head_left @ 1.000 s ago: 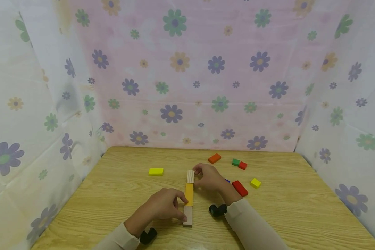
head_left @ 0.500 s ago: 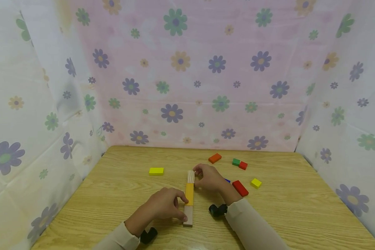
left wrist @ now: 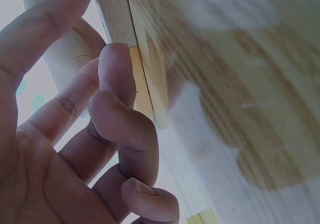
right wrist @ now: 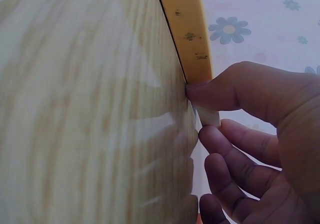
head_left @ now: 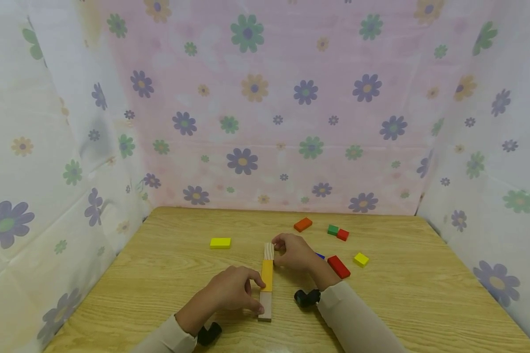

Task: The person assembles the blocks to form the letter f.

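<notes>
Nothing has visibly moved since the earlier frame. My left hand [head_left: 233, 288], thumb and forefinger apart, touches the left sides of the near wood block [head_left: 267, 303] and smooth orange block [head_left: 268, 274]; my right hand [head_left: 297, 253], likewise spread, touches the stripe-grained far block [head_left: 269, 251] from the right, presumably aligning these rectangles mid-table.

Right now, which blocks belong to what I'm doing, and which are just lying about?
Likely in the job, lined up in a row: near plain wooden block, amber block, far striped wooden block.

Apparently lying about: long yellow block, orange block, green block, small red block, large red block, small yellow block, partly hidden blue block.
</notes>
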Tool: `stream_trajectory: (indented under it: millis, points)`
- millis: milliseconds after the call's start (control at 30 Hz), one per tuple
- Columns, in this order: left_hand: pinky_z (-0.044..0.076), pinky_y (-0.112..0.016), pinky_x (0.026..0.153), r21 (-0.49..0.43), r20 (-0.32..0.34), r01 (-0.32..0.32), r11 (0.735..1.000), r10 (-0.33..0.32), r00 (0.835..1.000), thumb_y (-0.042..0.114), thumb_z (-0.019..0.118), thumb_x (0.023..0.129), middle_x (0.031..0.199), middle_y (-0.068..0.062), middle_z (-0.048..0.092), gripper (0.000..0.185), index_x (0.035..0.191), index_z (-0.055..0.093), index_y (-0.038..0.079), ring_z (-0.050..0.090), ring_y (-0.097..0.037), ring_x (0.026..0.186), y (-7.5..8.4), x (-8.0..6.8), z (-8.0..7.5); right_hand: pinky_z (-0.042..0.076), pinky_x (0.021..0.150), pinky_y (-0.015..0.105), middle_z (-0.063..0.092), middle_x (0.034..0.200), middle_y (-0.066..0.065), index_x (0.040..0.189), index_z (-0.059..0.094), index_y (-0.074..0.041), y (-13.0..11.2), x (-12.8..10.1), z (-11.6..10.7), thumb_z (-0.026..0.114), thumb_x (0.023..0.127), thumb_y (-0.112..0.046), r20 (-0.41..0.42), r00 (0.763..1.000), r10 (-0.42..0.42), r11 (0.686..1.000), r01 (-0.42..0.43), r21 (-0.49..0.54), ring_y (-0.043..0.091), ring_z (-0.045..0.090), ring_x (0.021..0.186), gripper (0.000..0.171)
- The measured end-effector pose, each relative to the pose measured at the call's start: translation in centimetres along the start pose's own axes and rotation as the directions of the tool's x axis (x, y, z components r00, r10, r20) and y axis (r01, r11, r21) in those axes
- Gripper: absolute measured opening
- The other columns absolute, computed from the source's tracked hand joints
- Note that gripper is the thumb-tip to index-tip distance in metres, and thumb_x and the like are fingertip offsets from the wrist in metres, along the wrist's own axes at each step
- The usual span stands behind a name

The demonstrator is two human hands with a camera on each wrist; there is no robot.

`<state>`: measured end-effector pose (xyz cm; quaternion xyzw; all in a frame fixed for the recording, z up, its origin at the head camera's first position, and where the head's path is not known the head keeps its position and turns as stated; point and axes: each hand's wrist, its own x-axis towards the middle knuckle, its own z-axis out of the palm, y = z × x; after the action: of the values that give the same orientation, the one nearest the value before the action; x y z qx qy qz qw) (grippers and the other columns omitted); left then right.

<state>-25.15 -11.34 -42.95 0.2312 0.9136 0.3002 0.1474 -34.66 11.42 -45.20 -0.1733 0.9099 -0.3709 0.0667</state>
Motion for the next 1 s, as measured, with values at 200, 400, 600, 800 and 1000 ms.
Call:
stream_trajectory:
  millis: [200, 400, 600, 800, 1000]
  points:
    - [0.042, -0.026, 0.053, -0.008, 0.002, 0.004, 1.000, -0.004, 1.000, 0.036, 0.094, 0.073, 0.071, 0.009, 0.065, 0.042, 0.110, 0.078, 0.025, 0.057, -0.010, 0.060, 0.03, -0.11, 0.01, 0.054, 0.095, 0.041, 0.069, 0.110, 0.000, 0.123, 0.069, -0.010, 0.07, 0.11, 0.13, 0.082, 0.080, -0.006, 0.002, 1.000, 0.008, 1.000, -0.008, -0.004, 0.020, 0.063, 0.103, 0.045]
    - [0.042, -0.026, 0.052, -0.010, 0.000, -0.002, 1.000, 0.002, 1.000, 0.037, 0.094, 0.073, 0.070, 0.009, 0.065, 0.042, 0.110, 0.078, 0.024, 0.057, -0.010, 0.059, 0.01, -0.10, 0.00, 0.054, 0.097, 0.043, 0.070, 0.113, 0.000, 0.125, 0.070, -0.009, 0.05, -0.02, 0.01, 0.082, 0.081, -0.007, 0.007, 1.000, -0.003, 1.000, 0.003, -0.018, 0.020, 0.064, 0.106, 0.046]
    - [0.042, -0.026, 0.052, -0.008, -0.002, -0.008, 1.000, 0.008, 1.000, 0.037, 0.094, 0.073, 0.070, 0.010, 0.065, 0.043, 0.110, 0.077, 0.025, 0.057, -0.010, 0.059, -0.18, 0.01, 0.09, 0.053, 0.099, 0.044, 0.071, 0.114, -0.001, 0.127, 0.070, -0.010, 0.12, -0.03, 0.04, 0.082, 0.081, -0.008, 0.008, 1.000, -0.003, 1.000, 0.004, -0.028, 0.019, 0.064, 0.108, 0.047]
    - [0.042, -0.027, 0.052, -0.007, -0.003, -0.005, 1.000, 0.005, 1.000, 0.037, 0.094, 0.073, 0.070, 0.009, 0.065, 0.042, 0.110, 0.077, 0.026, 0.057, -0.010, 0.059, -0.11, 0.00, -0.01, 0.054, 0.101, 0.045, 0.072, 0.115, 0.000, 0.128, 0.071, -0.010, 0.15, 0.02, -0.04, 0.085, 0.082, -0.012, 0.006, 1.000, 0.001, 1.000, -0.001, -0.028, 0.021, 0.066, 0.110, 0.048]
    - [0.043, -0.027, 0.052, -0.012, -0.001, -0.003, 1.000, 0.003, 1.000, 0.036, 0.094, 0.073, 0.070, 0.009, 0.065, 0.042, 0.110, 0.078, 0.025, 0.058, -0.010, 0.059, 0.02, -0.09, -0.03, 0.056, 0.097, 0.042, 0.073, 0.115, -0.001, 0.130, 0.071, -0.010, 0.15, -0.01, -0.10, 0.086, 0.082, -0.013, 0.011, 1.000, 0.019, 1.000, -0.018, -0.011, 0.020, 0.066, 0.110, 0.050]
